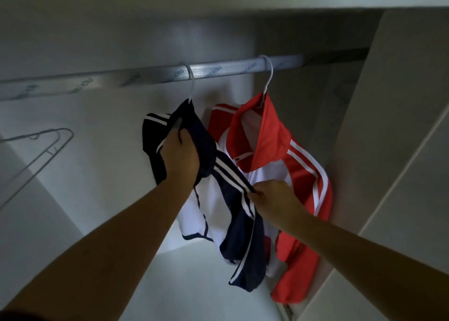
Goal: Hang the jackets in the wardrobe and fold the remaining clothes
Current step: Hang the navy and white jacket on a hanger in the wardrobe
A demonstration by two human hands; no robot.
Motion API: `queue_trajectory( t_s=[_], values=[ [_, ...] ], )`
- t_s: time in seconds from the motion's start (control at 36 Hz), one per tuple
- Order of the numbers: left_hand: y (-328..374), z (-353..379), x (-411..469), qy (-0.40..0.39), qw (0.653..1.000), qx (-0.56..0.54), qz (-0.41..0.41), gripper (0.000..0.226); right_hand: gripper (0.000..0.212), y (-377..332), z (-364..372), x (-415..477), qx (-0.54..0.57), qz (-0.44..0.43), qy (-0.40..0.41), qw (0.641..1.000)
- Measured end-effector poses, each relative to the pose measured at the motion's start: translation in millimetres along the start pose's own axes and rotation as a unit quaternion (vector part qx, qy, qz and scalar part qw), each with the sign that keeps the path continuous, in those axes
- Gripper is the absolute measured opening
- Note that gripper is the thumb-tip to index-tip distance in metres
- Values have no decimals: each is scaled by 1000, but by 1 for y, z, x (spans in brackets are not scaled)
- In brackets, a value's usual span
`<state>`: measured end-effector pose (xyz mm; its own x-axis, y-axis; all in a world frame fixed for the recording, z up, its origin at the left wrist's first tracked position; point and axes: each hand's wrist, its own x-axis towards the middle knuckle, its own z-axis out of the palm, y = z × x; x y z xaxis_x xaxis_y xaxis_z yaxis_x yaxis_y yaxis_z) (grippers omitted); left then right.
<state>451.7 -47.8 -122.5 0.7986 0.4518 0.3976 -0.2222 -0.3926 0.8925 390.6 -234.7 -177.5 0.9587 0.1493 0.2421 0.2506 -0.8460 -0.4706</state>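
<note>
A navy and white jacket [233,213] with white stripes hangs on a white hanger [192,82] hooked over the wardrobe rail [136,75]. My left hand [181,154] grips its navy hood near the hanger's neck. My right hand [272,196] pinches the striped shoulder seam of the same jacket. Just to the right, a red and white jacket [303,174] with a red hood hangs on a second white hanger [268,77] on the same rail.
An empty wire hanger [46,148] hangs at the left, below the rail. The wardrobe's right side panel [388,126] stands close beside the red jacket. White back wall and a shelf top enclose the space.
</note>
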Motion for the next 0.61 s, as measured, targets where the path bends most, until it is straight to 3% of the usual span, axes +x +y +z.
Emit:
queue_trajectory(
  t_s=[0.14,0.28,0.44,0.61],
  values=[
    [0,-20,3,-44,999,-23,-4,40,29,-14,-6,-7,26,2,-53,998],
    [11,-40,1,-102,993,47,-35,6,27,-31,-14,-16,46,-12,-120,992],
    [19,-66,-31,-127,990,54,-38,39,23,-40,-35,-40,69,12,-161,984],
    [36,-95,-94,-166,986,14,8,40,22,-56,-63,-79,135,26,-121,983]
  ],
)
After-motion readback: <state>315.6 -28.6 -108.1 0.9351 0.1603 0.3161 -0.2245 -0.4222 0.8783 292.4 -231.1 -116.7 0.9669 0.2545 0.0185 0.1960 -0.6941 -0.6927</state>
